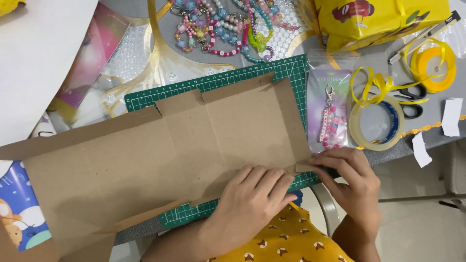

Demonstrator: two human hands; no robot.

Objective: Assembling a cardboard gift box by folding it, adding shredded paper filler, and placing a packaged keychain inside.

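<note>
Brown corrugated cardboard, a flat unfolded box blank (160, 155), lies across the green gridded cutting mat (291, 73) and covers most of it. I judge the work as barely begun: the creases show, but every panel and flap lies flat and nothing stands up as a wall yet.

My left hand (252, 201) presses palm-down, fingers spread, on the blank's near edge, holding nothing. My right hand (352, 179) pinches the small corner flap (303, 167) at the blank's right end between thumb and fingertips.

Just beside that end lies a clear plastic pouch (330, 109) with a pink beaded keychain sealed inside. Further back, a yellow printed paper box (378, 17) sits shut, so I cannot tell its contents. Loose bead strings (223, 24) lie beyond the mat.
</note>
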